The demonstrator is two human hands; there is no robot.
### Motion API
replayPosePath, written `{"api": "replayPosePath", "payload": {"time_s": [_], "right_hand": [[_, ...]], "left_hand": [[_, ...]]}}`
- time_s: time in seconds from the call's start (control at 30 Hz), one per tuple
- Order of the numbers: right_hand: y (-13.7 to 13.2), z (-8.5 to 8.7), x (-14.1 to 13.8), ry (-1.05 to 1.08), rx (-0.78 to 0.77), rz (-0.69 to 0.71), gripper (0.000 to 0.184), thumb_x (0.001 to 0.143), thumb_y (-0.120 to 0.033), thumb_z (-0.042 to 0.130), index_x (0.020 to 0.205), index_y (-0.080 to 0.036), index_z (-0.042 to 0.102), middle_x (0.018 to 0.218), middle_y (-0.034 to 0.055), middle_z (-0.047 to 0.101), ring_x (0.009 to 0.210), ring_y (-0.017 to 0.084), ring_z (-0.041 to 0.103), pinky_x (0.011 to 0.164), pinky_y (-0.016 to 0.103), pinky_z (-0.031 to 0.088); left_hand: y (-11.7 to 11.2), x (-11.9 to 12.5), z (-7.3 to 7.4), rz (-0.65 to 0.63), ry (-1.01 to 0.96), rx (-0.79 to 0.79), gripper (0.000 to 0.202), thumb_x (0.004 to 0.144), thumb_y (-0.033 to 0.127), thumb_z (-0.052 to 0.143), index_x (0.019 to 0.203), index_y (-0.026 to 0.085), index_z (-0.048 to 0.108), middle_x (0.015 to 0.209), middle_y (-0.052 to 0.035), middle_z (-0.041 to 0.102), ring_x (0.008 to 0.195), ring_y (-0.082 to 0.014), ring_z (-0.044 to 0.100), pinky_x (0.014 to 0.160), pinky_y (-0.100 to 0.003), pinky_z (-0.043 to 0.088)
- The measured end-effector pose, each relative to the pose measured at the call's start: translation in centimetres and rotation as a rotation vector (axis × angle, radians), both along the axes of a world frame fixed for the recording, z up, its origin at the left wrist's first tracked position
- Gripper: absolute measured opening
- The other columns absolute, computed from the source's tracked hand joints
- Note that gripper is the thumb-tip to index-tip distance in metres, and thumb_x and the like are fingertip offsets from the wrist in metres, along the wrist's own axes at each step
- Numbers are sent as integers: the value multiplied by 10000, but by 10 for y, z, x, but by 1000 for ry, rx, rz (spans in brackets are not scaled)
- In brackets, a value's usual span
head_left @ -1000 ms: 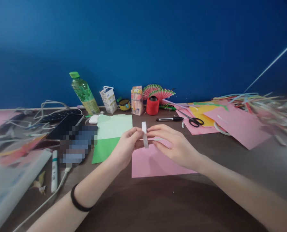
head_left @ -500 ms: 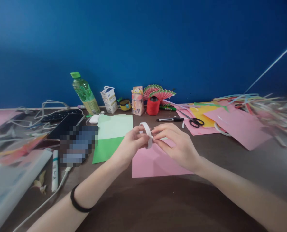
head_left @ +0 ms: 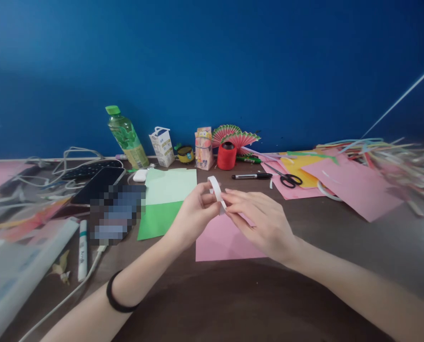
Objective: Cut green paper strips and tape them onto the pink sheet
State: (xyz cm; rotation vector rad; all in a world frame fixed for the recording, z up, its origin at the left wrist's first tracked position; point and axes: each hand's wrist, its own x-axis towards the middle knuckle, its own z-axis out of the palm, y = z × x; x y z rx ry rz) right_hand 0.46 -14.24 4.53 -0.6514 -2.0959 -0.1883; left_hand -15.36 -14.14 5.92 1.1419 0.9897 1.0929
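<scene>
A narrow white roll of tape (head_left: 215, 188) stands on edge in the air over the pink sheet of paper (head_left: 219, 242). My left hand (head_left: 199, 206) grips it from the left, with fingers through the ring and the thumb against its near side. From the right, my right hand (head_left: 264, 221) has its thumb and fingertips closed at the lower right edge of the roll; the loose end there is too small to make out clearly. Left of the pink sheet lie a pale green sheet (head_left: 171, 185) and a darker green sheet (head_left: 157, 221).
Along the blue wall stand a green bottle (head_left: 126, 137), a white carton (head_left: 162, 147), a red thread spool (head_left: 226, 156) and pink paper fans (head_left: 245, 138). A black marker (head_left: 252, 176) and scissors (head_left: 290, 180) lie to the right. A phone (head_left: 117, 216) and its cable are left.
My right fingers have shifted from pulling at the roll's side to lying against its lower right edge. The roll has tilted slightly, and my right hand sits a little lower.
</scene>
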Motion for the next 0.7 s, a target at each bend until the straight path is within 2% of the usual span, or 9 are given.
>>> {"api": "replayPosePath", "payload": {"time_s": [0.3,0.5,0.7], "right_hand": [[-1,-1,0,-24,-85,-7,135,824,-95,491,830,-195,582,1061,66,671,1029,195,603,818,346,500],[-1,0,0,-32,-128,12,114,814,-100,507,794,-187,578,1084,81,660,1057,198,586,839,345,483],[-1,0,-1,10,-153,5,100,812,-114,515,800,-190,578,1059,67,673,1025,197,605,824,337,490]], "left_hand": [[2,-2,-3,-3,-9,-8,452,668,215,663,1070,131,474,833,-69,693,787,-193,637,716,-291,448],[5,-4,-1,-4,18,12,418,685,173,626,1079,127,494,808,-59,691,735,-165,627,717,-286,445],[7,-6,-4,-43,0,24,512,657,126,638,1141,136,471,905,-68,680,823,-177,627,737,-276,452]]}}
